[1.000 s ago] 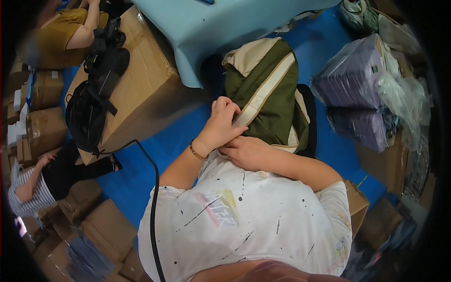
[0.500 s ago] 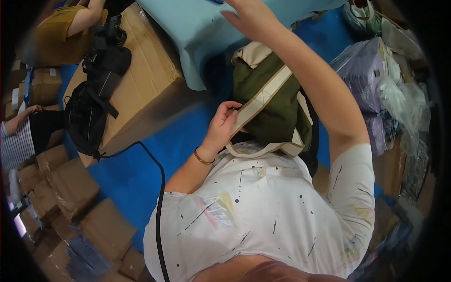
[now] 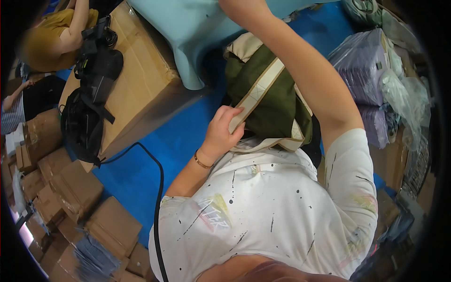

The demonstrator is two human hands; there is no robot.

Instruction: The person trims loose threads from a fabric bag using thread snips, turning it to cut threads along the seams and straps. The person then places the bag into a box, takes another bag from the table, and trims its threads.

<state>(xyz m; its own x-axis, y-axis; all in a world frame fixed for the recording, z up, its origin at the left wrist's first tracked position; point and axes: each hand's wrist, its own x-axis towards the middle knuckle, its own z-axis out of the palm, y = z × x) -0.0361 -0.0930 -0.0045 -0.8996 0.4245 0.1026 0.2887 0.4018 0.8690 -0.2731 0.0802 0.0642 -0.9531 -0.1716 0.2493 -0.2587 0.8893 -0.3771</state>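
Observation:
A green bag [image 3: 277, 101] with cream panels rests against the front of the white shirt. Its cream strap [image 3: 256, 91] is pinched near its lower end between the thumb and fingers of my left hand [image 3: 223, 131], which has a bracelet at the wrist. Over the bag my right arm stretches up to the light blue cloth-covered table [image 3: 188, 28]. My right hand [image 3: 242, 9] is at the top edge of the view, above this cloth; its fingers are cut off, so what they hold, if anything, is hidden.
A large cardboard box [image 3: 136, 70] bears black bags [image 3: 87, 117] on the left, with a black cable [image 3: 159, 197] running down. Two other people are at the far left, above stacked cartons [image 3: 77, 188]. Plastic-wrapped purple bundles [image 3: 359, 66] stand at right on the blue floor [image 3: 136, 174].
My right hand has left the bag beside my left hand and reached up to the table. My left hand now pinches the strap. The striped-sleeved person at left has shifted upward in view.

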